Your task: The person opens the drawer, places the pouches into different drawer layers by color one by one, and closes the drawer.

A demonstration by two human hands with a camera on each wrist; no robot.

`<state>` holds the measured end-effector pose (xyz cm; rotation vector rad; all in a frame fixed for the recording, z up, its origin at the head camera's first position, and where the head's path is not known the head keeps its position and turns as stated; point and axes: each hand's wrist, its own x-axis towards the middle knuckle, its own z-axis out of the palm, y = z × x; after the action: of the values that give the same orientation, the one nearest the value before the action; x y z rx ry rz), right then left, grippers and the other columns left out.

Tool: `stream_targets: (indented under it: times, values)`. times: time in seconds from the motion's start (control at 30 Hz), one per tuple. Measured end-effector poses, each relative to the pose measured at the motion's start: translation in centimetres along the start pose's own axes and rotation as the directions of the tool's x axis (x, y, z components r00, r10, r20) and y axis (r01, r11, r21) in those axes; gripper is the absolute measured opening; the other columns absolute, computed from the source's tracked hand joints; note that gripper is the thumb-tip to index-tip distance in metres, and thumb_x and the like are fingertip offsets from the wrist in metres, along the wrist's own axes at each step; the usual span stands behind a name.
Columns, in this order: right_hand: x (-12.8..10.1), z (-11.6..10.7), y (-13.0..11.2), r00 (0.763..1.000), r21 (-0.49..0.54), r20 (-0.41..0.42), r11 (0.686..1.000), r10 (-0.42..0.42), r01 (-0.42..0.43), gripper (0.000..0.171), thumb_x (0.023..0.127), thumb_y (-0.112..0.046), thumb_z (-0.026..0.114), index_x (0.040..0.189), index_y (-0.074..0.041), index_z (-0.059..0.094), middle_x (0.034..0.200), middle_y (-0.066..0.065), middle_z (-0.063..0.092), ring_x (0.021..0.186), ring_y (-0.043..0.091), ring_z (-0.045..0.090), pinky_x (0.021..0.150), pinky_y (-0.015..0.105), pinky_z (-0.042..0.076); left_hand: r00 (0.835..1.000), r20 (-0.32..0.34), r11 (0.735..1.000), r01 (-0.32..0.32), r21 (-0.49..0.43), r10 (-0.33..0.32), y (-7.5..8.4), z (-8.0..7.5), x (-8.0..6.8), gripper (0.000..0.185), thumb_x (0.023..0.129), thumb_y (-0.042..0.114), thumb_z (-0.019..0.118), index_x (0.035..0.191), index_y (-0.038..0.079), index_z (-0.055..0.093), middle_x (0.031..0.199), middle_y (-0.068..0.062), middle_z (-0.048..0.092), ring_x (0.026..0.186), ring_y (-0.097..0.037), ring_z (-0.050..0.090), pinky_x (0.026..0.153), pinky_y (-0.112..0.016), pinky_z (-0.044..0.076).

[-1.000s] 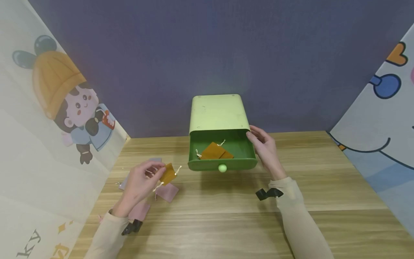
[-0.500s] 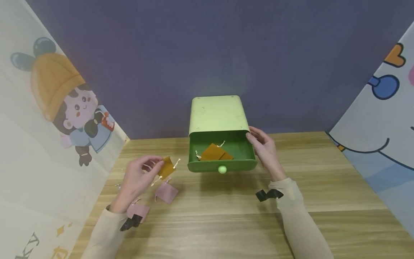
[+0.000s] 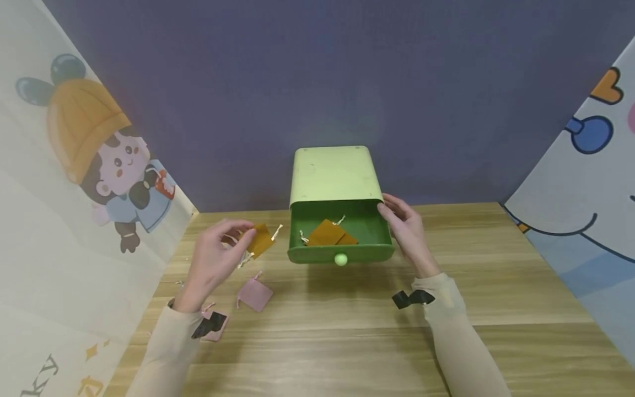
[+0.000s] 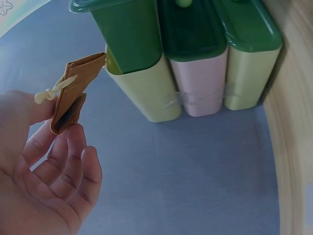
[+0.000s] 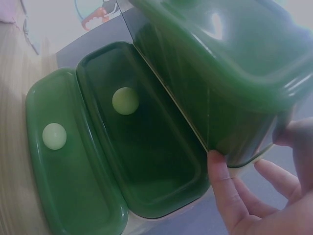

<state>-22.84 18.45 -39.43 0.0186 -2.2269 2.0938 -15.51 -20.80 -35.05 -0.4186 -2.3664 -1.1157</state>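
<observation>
Thumb and fingers of my left hand pinch a brown drawstring pouch with cream cords, above the table and left of the open drawer. The left wrist view shows this pouch edge-on, near the top compartment. The green top drawer stands pulled out of a drawer cabinet; two overlapping brown pouches lie inside. My right hand rests on the cabinet's right side at the front corner, thumb near the top edge. In the right wrist view its extended fingers touch beside the open drawer.
A pink pouch lies on the wooden table, and another pink pouch is partly hidden by the left wrist strap. Below the open drawer are two closed drawers. A dark blue panel stands behind the cabinet.
My left hand has moved away from me, up in the head view, with the brown pouch. My right hand, the drawer and the pouches in it stay in place.
</observation>
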Motion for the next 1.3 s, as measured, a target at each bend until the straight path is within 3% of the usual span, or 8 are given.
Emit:
stream_targets:
  times: [0.67,0.93,1.3]
  values:
    - [0.1,0.1,0.0,1.000,-0.002,0.002,1.000,-0.008,0.008,0.059,0.105,-0.040,0.067,0.157,-0.015,0.053,0.157,0.014,0.054,0.120,0.011,0.060,0.083,0.019,0.059,0.996,-0.031,0.994,-0.087,-0.064,0.085,2.7,0.9,2.4,0.012,0.094,0.005,0.081,0.105,0.008,0.083,0.092,-0.006,0.078,0.076,-0.005,0.066,0.068,-0.016,0.056]
    - [0.1,0.0,0.0,1.000,-0.002,0.001,1.000,-0.009,0.009,0.059,0.105,-0.039,0.068,0.157,-0.015,0.054,0.156,0.014,0.055,0.119,0.010,0.060,0.081,0.018,0.058,0.997,-0.014,0.991,-0.078,-0.106,0.077,3.4,1.8,3.0,0.012,0.095,0.006,0.080,0.106,0.009,0.083,0.094,-0.006,0.079,0.076,-0.014,0.068,0.068,-0.014,0.055]
    - [0.1,-0.2,0.0,1.000,-0.014,0.009,1.000,-0.005,0.006,0.059,0.105,-0.040,0.068,0.157,-0.015,0.053,0.157,0.014,0.054,0.118,0.010,0.060,0.080,0.019,0.059,0.999,0.003,0.983,-0.049,-0.178,0.050,4.0,3.4,3.8,0.012,0.095,0.009,0.081,0.106,0.009,0.083,0.095,-0.006,0.079,0.076,-0.010,0.068,0.069,-0.020,0.057]
